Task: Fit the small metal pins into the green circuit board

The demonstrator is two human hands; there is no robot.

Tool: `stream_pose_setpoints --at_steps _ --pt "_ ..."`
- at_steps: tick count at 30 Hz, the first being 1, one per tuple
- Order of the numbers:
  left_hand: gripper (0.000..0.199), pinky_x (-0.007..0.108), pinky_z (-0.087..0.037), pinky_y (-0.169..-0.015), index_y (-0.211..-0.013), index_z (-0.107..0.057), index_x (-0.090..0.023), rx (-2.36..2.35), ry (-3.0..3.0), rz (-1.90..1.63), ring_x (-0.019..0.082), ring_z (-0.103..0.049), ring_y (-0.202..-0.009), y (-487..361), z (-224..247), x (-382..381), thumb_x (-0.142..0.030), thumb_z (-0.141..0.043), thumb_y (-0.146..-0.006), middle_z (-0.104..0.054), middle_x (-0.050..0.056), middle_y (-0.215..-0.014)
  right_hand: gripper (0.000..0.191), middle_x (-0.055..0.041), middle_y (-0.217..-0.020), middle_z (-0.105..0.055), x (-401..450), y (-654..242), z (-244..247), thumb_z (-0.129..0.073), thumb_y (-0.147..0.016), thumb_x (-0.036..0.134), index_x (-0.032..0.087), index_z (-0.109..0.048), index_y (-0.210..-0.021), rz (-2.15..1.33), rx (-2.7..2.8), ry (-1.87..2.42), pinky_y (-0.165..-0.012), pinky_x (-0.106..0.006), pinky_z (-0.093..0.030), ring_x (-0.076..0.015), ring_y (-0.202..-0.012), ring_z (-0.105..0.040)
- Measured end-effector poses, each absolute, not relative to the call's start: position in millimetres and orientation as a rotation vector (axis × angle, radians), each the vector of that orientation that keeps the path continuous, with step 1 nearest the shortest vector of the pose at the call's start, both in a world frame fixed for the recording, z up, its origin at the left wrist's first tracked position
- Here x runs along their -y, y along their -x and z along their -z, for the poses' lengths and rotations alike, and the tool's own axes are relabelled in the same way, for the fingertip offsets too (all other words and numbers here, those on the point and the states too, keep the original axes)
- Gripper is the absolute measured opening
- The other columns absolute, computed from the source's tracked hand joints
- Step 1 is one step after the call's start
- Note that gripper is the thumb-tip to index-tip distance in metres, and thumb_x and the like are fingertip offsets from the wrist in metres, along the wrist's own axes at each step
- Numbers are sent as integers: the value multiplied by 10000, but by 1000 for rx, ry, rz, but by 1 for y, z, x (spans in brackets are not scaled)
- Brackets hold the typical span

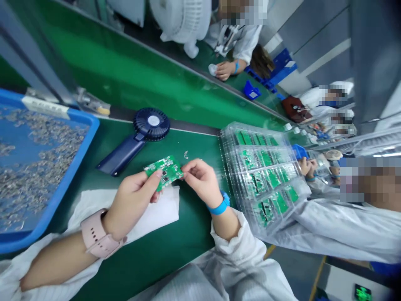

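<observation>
Circuit board [163, 172] | held: left hand [133, 200], right hand [202, 182] | blue tray [54, 200]: metal parts [40, 163]

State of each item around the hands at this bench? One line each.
Green circuit board: held up between both hands.
Left hand: gripping the board's left edge.
Right hand: pinching its right edge.
Clear plastic tray: stacked, loaded with green boards.
Navy handheld fan: lying on green bench mat.
Blue bin: full of small metal parts.

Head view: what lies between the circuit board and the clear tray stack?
In the head view, the right hand pinching the circuit board lies there, then a strip of green mat up to the clear tray stack.
</observation>
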State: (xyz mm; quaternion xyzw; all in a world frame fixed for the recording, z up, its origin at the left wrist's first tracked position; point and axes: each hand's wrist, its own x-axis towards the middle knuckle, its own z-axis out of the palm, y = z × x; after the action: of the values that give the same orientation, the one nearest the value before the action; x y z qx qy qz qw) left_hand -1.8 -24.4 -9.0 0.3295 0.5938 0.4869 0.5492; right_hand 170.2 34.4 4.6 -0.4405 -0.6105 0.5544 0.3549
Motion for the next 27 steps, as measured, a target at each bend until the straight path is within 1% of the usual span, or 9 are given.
stream_pose_setpoints --at_steps 4,6,9,11,14,18,21,24,27 --pt "378 225 -389 -427 -561 -512 -186 -1315 -657 -1218 111 -470 -441 1 21 22 -448 -647 -798 -510 -26 -459 219 23 -688 -639 -37 -164 4 -699 -720 304 196 -544 -830 -1776 1268 1066 -559 -218 -467 -115 -640 -627" --pt "376 227 -372 -414 -555 -495 -188 -1287 -609 -1256 108 -455 -426 0 19 19 -434 -661 -785 -494 -30 -448 250 23 -696 -642 -39 -165 5 -712 -709 329 198 -542 -838 -1810 1258 1062 -565 -219 -470 -116 -656 -631" --pt "378 215 -342 -401 -538 -474 -183 -1199 -495 -1324 92 -430 -401 -3 9 17 -396 -688 -766 -463 -38 -420 218 15 -763 -656 -43 -172 -2 -717 -711 278 190 -587 -862 -1619 1486 1070 -707 -254 -506 -109 -729 -633" --pt "390 205 -324 -401 -531 -456 -182 -1134 -455 -1367 79 -413 -390 -6 3 17 -381 -704 -755 -442 -47 -407 178 -7 -824 -673 -46 -180 -8 -683 -754 255 182 -611 -899 -1508 1635 1050 -779 -280 -510 -117 -776 -643" --pt "410 204 -301 -404 -530 -422 -187 -1118 -483 -1400 69 -389 -385 -7 -1 17 -389 -691 -764 -418 -56 -407 126 -30 -872 -683 -50 -192 -13 -600 -824 219 166 -622 -937 -1287 1834 1041 -765 -272 -515 -124 -799 -650" --pt "421 204 -299 -415 -540 -392 -192 -1094 -507 -1434 59 -372 -392 -5 1 16 -399 -659 -791 -394 -67 -429 138 -20 -797 -677 -49 -192 -11 -570 -823 113 153 -673 -907 -1015 2177 1017 -684 -242 -484 -115 -710 -621" --pt "421 202 -306 -419 -544 -385 -191 -1077 -517 -1436 55 -370 -397 -3 4 16 -394 -652 -800 -391 -67 -444 135 -45 -814 -659 -45 -181 -5 -597 -812 84 149 -706 -860 -912 2284 931 -751 -275 -461 -142 -767 -598" --pt "417 198 -307 -414 -549 -390 -191 -1055 -527 -1430 56 -373 -401 -3 3 17 -388 -662 -795 -391 -67 -449 134 -69 -880 -639 -41 -168 1 -639 -823 124 154 -720 -924 -800 2425 820 -848 -300 -438 -176 -885 -574" --pt "415 189 -310 -405 -543 -398 -186 -1020 -535 -1417 52 -363 -401 -5 -1 20 -370 -684 -782 -393 -68 -448 125 -57 -869 -627 -39 -158 5 -679 -822 179 172 -728 -937 -698 2566 761 -882 -288 -426 -172 -887 -561"
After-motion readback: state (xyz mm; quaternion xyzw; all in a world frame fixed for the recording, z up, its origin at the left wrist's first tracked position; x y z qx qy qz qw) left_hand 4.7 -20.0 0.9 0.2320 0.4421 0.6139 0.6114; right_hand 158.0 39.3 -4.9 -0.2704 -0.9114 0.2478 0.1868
